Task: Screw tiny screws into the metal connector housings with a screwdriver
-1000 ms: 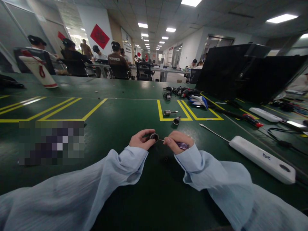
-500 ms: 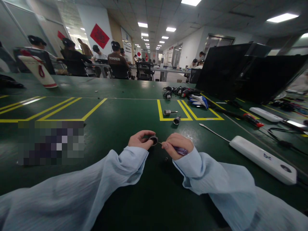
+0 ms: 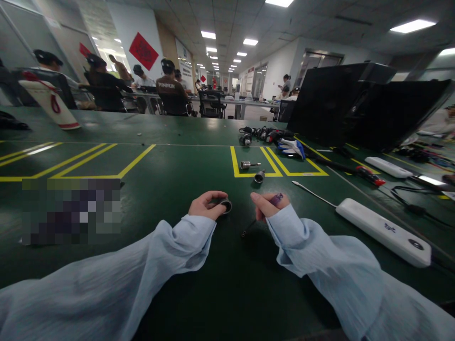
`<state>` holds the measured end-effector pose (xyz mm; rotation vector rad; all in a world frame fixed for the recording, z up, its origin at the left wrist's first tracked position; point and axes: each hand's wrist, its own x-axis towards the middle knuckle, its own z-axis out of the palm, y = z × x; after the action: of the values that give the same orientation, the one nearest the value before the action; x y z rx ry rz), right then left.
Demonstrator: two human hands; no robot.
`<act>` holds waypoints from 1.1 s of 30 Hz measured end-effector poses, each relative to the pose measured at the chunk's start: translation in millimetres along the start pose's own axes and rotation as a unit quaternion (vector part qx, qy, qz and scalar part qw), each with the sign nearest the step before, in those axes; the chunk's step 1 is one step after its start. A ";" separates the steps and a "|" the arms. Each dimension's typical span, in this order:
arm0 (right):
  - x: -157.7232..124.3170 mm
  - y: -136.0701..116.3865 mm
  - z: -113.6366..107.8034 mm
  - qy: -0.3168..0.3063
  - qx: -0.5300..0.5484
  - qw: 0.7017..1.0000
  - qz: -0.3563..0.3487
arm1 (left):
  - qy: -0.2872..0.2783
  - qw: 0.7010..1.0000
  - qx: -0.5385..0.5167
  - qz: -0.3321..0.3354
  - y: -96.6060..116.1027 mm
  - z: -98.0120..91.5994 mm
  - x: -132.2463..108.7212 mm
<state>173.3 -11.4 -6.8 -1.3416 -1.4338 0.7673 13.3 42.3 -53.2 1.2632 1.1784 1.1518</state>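
My left hand (image 3: 209, 205) is closed around a hollow, cup-shaped metal part (image 3: 228, 205), its round opening turned towards my right side. In my right hand (image 3: 269, 205) is a screwdriver (image 3: 277, 198) with a purple, partly see-through handle. Its thin dark shaft slants down and left towards the tabletop. At the tip is a small metal piece (image 3: 243, 233); whether the two touch I cannot tell. Beyond my hands lie a similar metal cup (image 3: 259, 176) and another metal cup with a thin shank (image 3: 245, 165).
Right of my hands lies a white power strip (image 3: 384, 232) with a white cable (image 3: 313, 193). Farther off are a blue-and-white glove (image 3: 292, 148), a red-and-black tool (image 3: 369, 175) and black monitors (image 3: 320, 104). A paper cup (image 3: 53, 104) stands far left. Several people sit beyond.
The screwdriver has left the cup-shaped part; my right hand has moved right and tipped it downward towards the small metal piece. My left hand keeps its hold. The view has shifted slightly.
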 end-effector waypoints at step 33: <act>-2.9 9.2 6.7 -0.021 -0.132 0.909 -0.394 | -0.008 0.999 -0.041 0.030 3.1 3.6 -4.0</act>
<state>169.9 -11.3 -18.0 -0.7986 -1.9633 0.0637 16.7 38.0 -50.2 1.2504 1.0773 1.2199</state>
